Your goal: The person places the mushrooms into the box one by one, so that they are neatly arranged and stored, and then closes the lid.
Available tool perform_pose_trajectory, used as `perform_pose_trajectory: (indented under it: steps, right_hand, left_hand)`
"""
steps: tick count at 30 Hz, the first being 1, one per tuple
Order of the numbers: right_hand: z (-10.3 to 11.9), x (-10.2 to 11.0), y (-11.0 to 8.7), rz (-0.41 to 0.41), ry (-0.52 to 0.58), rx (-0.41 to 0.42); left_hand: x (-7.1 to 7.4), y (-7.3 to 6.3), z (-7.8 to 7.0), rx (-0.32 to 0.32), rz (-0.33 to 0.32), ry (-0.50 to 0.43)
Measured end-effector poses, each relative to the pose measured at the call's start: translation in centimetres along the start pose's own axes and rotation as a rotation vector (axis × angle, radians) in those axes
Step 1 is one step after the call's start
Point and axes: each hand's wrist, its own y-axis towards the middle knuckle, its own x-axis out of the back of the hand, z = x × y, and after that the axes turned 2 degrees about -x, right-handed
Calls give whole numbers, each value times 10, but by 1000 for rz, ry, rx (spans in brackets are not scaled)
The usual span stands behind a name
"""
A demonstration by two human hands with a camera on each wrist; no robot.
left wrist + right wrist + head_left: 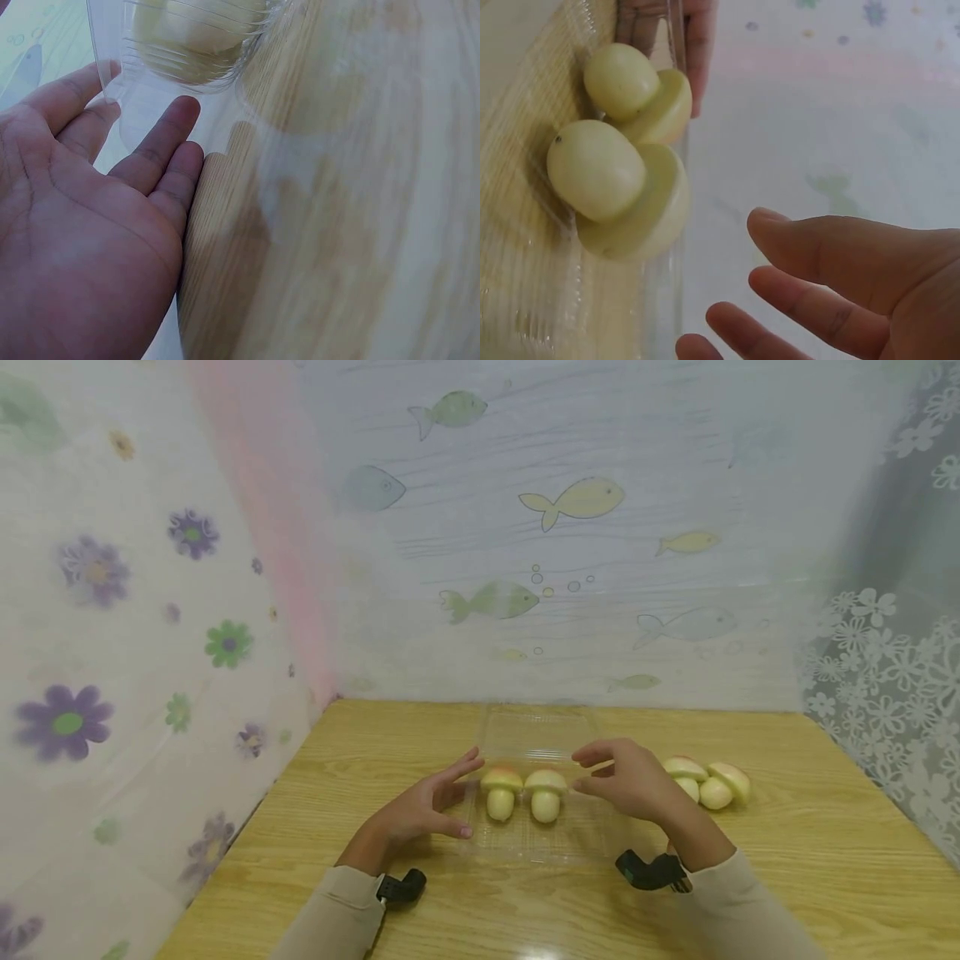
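Observation:
A clear plastic box (572, 843) lies on the table with its clear lid (536, 727) raised at the back. Two pale yellow mushroom-shaped pieces, a left one (501, 803) and a right one (545, 805), sit side by side in it, caps toward the back. My left hand (416, 810) is at the box's left wall, fingers spread; in the left wrist view its fingertips (185, 112) are right by the plastic. Over the box's right side hovers my right hand (626, 781), thumb and fingers apart, nothing between them, beside the right mushroom.
Just beyond my right hand, more of the same mushrooms (726, 785) lie on the wood-grain table (810, 860), partly hidden by that hand. A fish-patterned sheet (570, 610) hangs behind the table, and a flowered one (150, 693) stands along the left side.

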Motion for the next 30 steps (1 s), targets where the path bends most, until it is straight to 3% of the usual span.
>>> perform_pose_trajectory:
  steps: [13,30]
  right_hand:
    - [-13,27,-25,-47,-9,27]
    - [-56,59,-45,65,37,190]
  left_hand:
    - [-1,1,0,-12,-3,-3]
    - [-1,1,2,-11,-7,-15]
